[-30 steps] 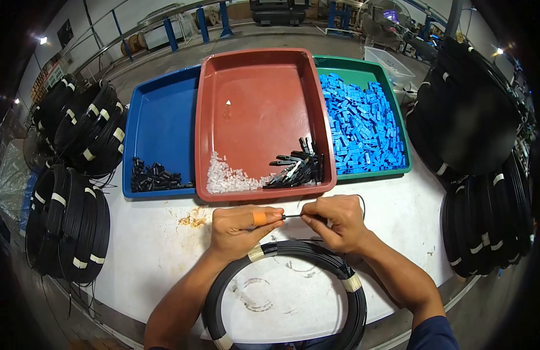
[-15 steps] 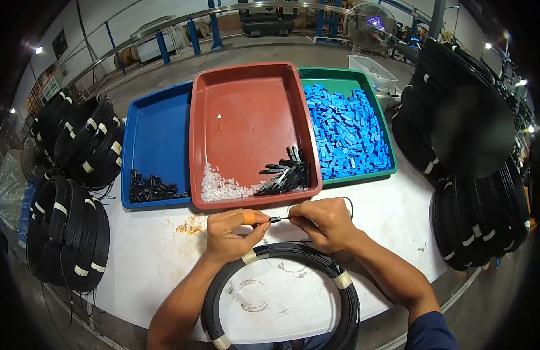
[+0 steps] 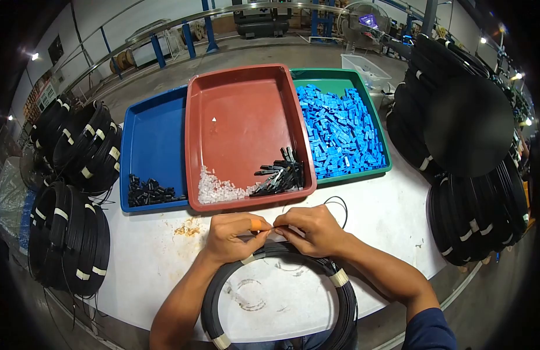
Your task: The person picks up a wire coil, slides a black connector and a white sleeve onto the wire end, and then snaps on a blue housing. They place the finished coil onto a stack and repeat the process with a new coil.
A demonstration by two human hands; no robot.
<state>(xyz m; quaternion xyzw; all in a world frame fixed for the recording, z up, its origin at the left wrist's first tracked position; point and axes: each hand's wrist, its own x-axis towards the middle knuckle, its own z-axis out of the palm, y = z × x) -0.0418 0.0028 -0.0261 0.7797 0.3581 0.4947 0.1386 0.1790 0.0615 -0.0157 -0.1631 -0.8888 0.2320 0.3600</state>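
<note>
From here, the red tray (image 3: 241, 114) is the middle of it all. Both bare hands work just off its near edge, above a big black coil (image 3: 211, 303). The left hand (image 3: 234, 234), an orange band (image 3: 256, 225) round one finger, pinches the end of a thin cable (image 3: 344, 211). The right hand (image 3: 312, 228) grips that cable close by, and a loop of it arcs out behind the knuckles, near the tray's right front corner.

The blue tray (image 3: 156, 125) sits against the red one's left side, the green tray (image 3: 327, 81) against its right. Bare white table (image 3: 398, 233) shows in front of the red tray to either side, with orange-brown crumbs (image 3: 188, 227) on the left stretch, and again inside the coil. The coil reaches over the table's near edge.

Far left beyond the trays, a sign (image 3: 46, 96) carries marks too small to read. The fingertips cover whatever small part sits at the pinch. A round dark blur hides some of the stacked coils (image 3: 474, 216) right of the trays, and the picture's bottom cuts off the big coil.
</note>
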